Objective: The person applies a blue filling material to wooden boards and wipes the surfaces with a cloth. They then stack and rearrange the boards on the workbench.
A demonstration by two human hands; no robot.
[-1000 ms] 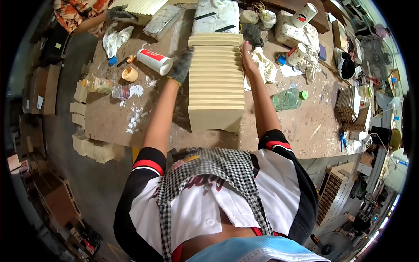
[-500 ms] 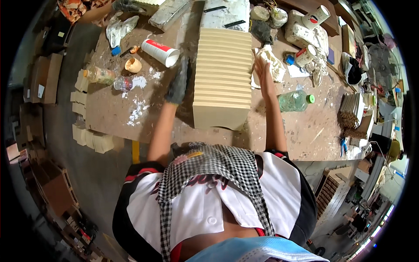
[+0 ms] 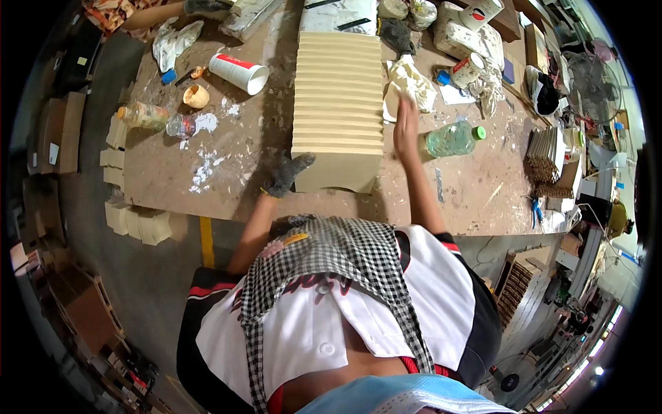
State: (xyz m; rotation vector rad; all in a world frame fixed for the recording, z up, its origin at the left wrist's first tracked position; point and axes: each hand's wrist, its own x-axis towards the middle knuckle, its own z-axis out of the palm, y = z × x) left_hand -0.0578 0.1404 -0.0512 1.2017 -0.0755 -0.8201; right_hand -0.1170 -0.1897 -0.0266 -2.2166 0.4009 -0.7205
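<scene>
A long row of tan fibreboard-like pieces [image 3: 336, 103], overlapped in steps, runs away from me down the middle of the table. My left hand [image 3: 284, 177], in a dark grey glove, touches the near left corner of the row; its extended digit lies over the nearest piece's edge. That hand appears open, with some fingers hard to make out. Beside the right edge of the row, my bare right hand [image 3: 407, 130] is held open and upright on its side, fingers stretched away from me. A crumpled cream cloth [image 3: 412, 84] lies just beyond its fingertips.
A green-capped clear bottle [image 3: 453, 139] lies right of my right hand. On the left are a tipped white-and-red cup [image 3: 238, 74] and small bottles [image 3: 143, 115]. A white-smeared block [image 3: 338, 15] sits beyond the row. Another person's gloved hand [image 3: 207, 7] is at the far left.
My left hand has drawn back toward me along the row's left side to its near corner. My right hand has come slightly nearer. The view has shifted a little.
</scene>
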